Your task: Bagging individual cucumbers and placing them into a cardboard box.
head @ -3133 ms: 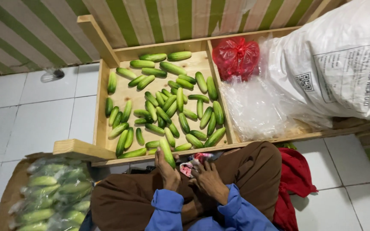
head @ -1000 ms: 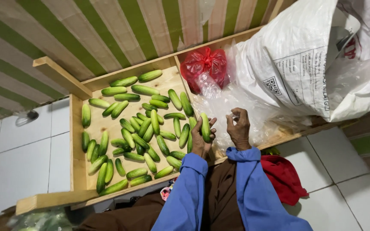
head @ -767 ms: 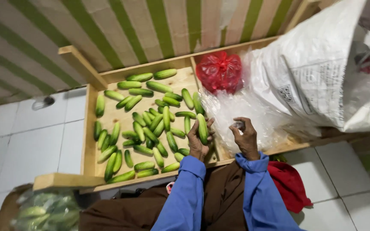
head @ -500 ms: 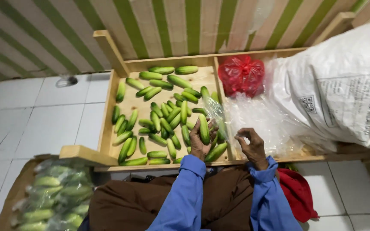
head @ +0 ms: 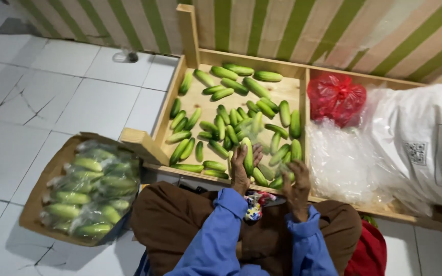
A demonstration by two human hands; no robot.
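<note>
A cucumber [head: 248, 155] stands nearly upright in the left hand [head: 241, 171], whose fingers wrap its lower end, at the near edge of the wooden tray [head: 189, 76]. The right hand [head: 297, 189] is at three o'clock from it, blurred, so I cannot tell its spread; it seems to touch clear plastic [head: 341, 161]. At eight o'clock sits a cardboard box [head: 42, 197] of bagged cucumbers [head: 95, 191].

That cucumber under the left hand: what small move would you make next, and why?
Probably lift it clear. The left hand already grips one cucumber at the crate's near edge, while the right hand hovers open beside it.
</note>
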